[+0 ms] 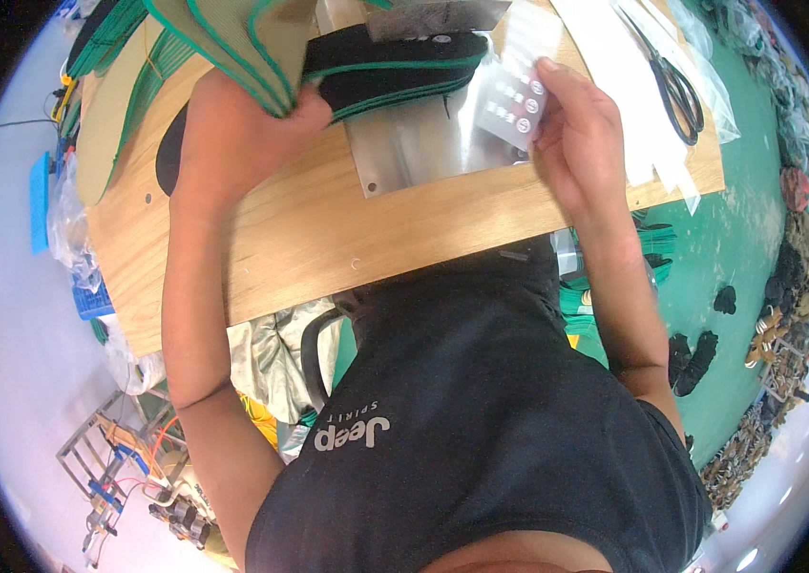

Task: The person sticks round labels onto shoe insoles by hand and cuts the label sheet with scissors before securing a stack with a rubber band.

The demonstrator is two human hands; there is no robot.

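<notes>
My left hand (237, 134) is closed on a beige insole (242, 48) with green edging, which hangs over the back of the hand with others like it. A stack of black insoles (404, 72) with green edges lies just to its right, partly over a shiny metal plate (404, 158). Between the thumb and fingers of my right hand (581, 129) is a translucent sheet of printed transfer labels (517, 91), held tilted above the plate. The fingers of my left hand are partly hidden behind the insoles.
Large scissors (672, 91) with black handles rest on white sheets (600, 57) at the right of the wooden table (328, 239). More insoles (123, 124) overlap at the far left. Dark scraps (695, 358) lie on the green floor, beside a heap along the wall.
</notes>
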